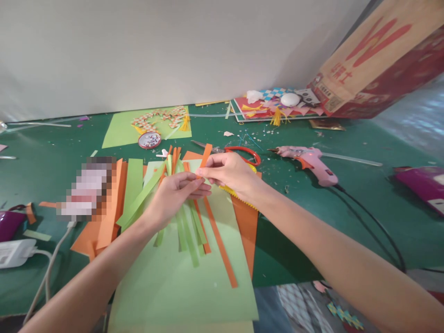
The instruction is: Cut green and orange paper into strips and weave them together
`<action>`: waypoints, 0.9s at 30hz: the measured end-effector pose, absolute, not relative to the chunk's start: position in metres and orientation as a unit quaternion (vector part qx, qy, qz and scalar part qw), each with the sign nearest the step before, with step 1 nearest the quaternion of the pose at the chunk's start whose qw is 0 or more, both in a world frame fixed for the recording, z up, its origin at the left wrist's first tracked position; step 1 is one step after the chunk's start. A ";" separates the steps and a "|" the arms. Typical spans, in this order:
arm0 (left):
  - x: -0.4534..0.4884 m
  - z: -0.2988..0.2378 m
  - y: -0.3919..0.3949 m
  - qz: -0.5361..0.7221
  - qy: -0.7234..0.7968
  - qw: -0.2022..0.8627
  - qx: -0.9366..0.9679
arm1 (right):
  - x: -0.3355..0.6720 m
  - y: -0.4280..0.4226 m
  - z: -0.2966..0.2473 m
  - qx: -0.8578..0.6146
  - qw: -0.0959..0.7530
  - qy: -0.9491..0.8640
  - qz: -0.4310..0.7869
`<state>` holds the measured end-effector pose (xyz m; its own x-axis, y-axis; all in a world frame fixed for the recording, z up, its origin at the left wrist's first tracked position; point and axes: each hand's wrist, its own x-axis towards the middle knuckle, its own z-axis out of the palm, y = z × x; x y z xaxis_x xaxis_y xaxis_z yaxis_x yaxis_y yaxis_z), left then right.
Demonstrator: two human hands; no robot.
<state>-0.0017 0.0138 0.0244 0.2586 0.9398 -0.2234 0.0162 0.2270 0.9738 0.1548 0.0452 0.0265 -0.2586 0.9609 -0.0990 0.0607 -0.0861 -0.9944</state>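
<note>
Over the pale green paper sheet (180, 296), my right hand (231, 173) is closed on an orange paper strip (207, 151), whose upper end sticks up past the fingers. My left hand (178, 194) meets it there, thumb and forefinger pinched at the strip while the other fingers stretch out. A long orange length (224, 252) slants down the sheet below both hands; whether it is the same strip is hidden by the fingers. Behind and beneath my left hand lies a bunch of green paper strips (185, 231) mixed with orange ones.
Red-handled scissors (255, 155) and a pink glue gun (312, 162) with its cord lie to the right. A blurred phone (88, 189) rests on orange paper at left. Behind are a small round dish (149, 140), a woven paper chain (156, 119) and a paper bag (374, 60).
</note>
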 end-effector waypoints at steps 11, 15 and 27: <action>-0.002 0.026 0.014 0.380 0.490 0.613 0.490 | 0.157 0.045 0.028 -0.461 0.370 -0.566 0.575; -0.002 0.025 0.014 0.363 0.504 0.612 0.489 | 0.157 0.046 0.027 -0.470 0.376 -0.559 0.571; -0.002 0.026 0.013 0.363 0.500 0.607 0.500 | 0.155 0.046 0.026 -0.474 0.390 -0.534 0.582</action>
<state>-0.0018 0.0133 0.0257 0.2362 0.9405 -0.2442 0.0606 0.2365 0.9697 0.1554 0.0458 0.0258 -0.2465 0.9596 -0.1358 0.0529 -0.1266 -0.9905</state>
